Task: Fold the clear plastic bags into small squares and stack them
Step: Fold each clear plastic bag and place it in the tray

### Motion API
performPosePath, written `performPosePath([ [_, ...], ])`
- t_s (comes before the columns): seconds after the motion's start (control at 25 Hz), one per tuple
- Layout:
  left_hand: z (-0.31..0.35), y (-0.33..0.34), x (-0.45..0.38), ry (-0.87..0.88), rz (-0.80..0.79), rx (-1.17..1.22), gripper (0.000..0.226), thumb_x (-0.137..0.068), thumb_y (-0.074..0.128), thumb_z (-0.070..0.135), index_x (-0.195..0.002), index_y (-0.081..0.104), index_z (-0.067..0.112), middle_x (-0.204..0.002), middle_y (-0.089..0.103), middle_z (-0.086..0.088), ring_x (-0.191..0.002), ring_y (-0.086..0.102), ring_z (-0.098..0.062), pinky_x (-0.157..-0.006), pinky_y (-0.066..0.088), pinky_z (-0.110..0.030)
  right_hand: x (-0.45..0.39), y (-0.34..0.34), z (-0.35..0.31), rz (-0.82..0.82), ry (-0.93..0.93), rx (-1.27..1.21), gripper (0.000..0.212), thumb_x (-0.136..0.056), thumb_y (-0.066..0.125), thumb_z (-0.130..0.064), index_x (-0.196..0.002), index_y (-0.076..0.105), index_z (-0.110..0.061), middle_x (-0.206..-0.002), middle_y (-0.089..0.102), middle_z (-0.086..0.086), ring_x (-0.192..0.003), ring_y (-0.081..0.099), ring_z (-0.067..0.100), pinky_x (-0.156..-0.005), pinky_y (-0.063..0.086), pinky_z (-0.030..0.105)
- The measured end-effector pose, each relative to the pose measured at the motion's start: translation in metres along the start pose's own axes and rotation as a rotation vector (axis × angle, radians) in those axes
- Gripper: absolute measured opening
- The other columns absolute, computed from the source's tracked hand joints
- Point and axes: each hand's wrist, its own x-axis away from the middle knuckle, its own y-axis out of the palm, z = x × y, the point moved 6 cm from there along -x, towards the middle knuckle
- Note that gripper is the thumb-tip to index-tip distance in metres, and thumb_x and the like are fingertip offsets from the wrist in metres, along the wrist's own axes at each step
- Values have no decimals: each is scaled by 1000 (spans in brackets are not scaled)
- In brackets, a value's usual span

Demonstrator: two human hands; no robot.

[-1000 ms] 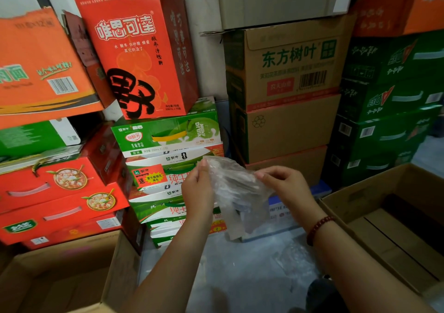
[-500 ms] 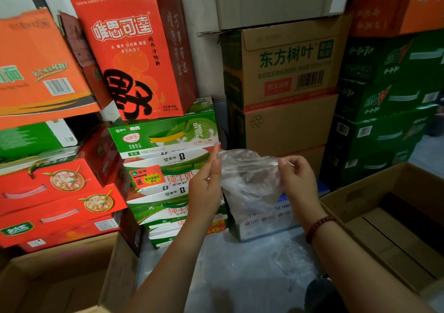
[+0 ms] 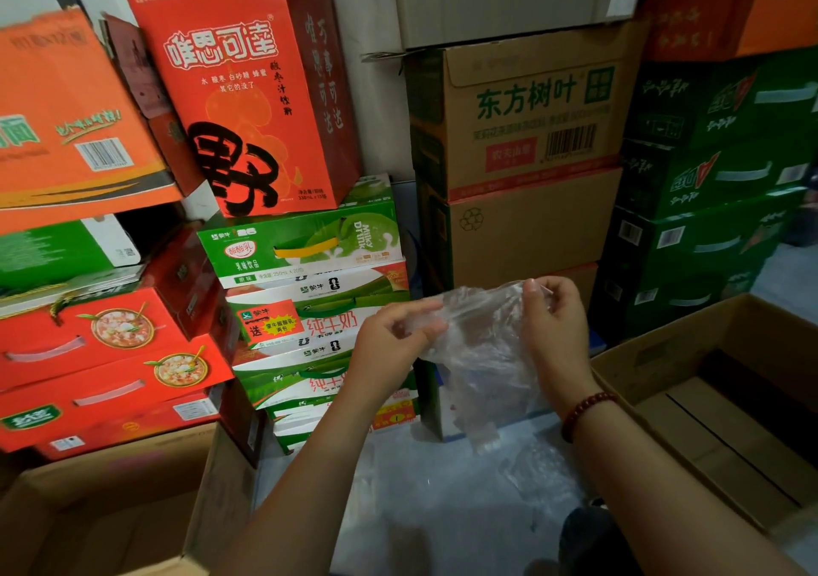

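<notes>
Left hand (image 3: 391,343): fingers curled, pinching the bag's upper corner at 9 o'clock.
Clear plastic bag (image 3: 480,354): crinkled, see-through, hanging unfolded between both hands before stacked drink cartons.
Right hand (image 3: 553,323): fingertips pinching the top edge at 2 o'clock.

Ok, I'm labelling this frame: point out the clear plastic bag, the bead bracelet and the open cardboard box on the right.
clear plastic bag (image 3: 480,345): head view, crinkled middle between the hands.
bead bracelet (image 3: 585,411): head view, beads on the right wrist.
open cardboard box (image 3: 655,352): head view, near left wall.
</notes>
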Motion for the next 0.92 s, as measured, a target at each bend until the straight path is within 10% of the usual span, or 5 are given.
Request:
performPosePath([
  [0.48,-2,-28,-1,30,414,39,24,-95,54,27,-105,71,12,-114,62,5,-100,55,2,-80,41,-3,5,6,-7,-82,-141,130,10,-95,54,-24,-89,53,-16,-78,54,-4,-64,48,3,-52,40,7],
  [0.68,-6,-37,4,-7,582,153,32,-98,49,28,-83,67,5,-67,56,0,-61,49,-7,-56,41,-16,4,13,-4,-154,-183,170,6,-92,58,-19,-86,59,-18,-90,60,5,-73,55,9,-57,43,10],
  [0.92,-3,-40,6,41,595,79,31,-100,44,28,-86,66,12,-65,55,3,-54,46,0,-52,38,-14,6,12,-4,-151,-89,-13,10,-96,51,-23,-89,55,-18,-96,63,5,-82,60,16,-73,53,29],
])
